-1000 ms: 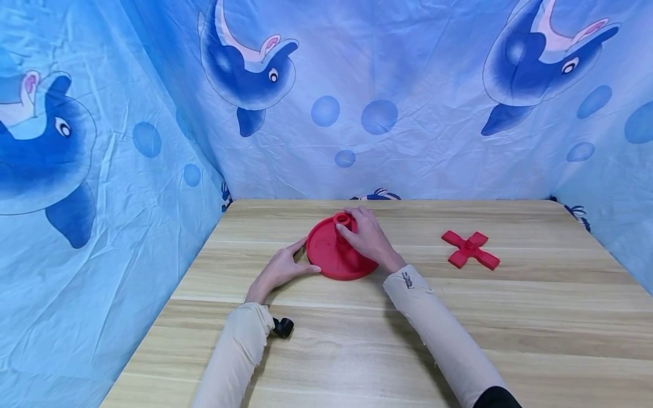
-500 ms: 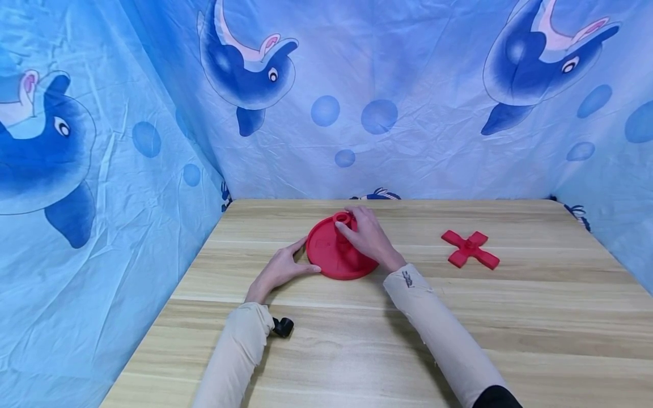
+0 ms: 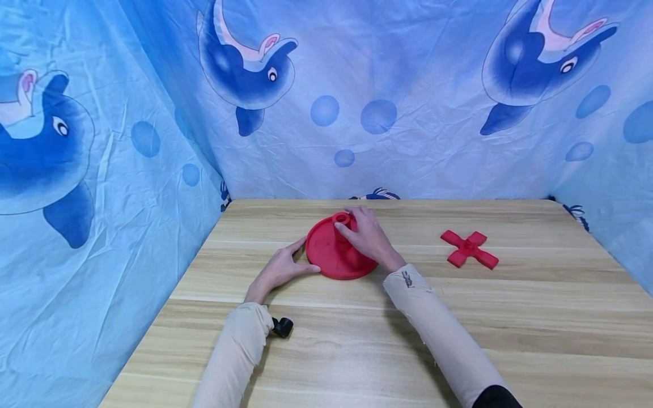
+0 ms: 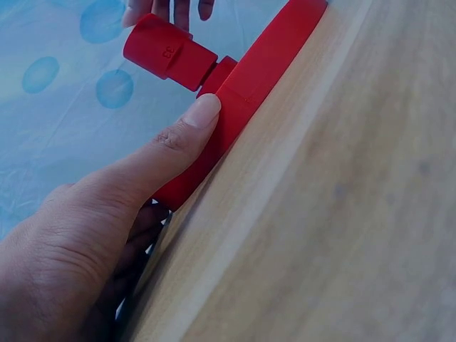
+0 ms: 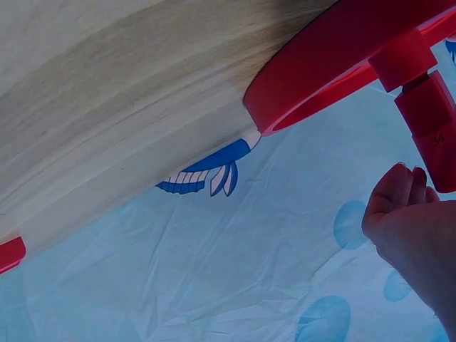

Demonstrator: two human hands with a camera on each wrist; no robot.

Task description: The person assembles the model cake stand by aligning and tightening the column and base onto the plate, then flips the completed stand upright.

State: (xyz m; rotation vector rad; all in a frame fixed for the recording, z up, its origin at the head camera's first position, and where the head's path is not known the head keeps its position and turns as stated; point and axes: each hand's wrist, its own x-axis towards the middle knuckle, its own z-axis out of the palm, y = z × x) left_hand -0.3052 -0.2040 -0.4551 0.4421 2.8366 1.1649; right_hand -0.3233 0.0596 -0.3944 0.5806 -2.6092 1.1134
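A red round base (image 3: 326, 258) with a low raised rim lies on the wooden table. From its middle rises a red cylindrical post (image 4: 167, 46), hollow at the top, with a narrow step between it and the stub below. My left hand (image 3: 280, 269) grips the base's near-left edge, thumb on the rim and fingers round the far-left side. At the post's upper end, my right hand (image 3: 368, 233) holds it between thumb and fingers from the right. In the right wrist view the post (image 5: 434, 135) stands out from the base, with curled fingertips beside its end.
A red four-armed cross piece (image 3: 469, 249) lies flat on the table to the right of the base. Beside my left wrist is a small black device (image 3: 282, 327). Blue dolphin-print fabric (image 3: 357, 153) hangs behind and along both sides of the table.
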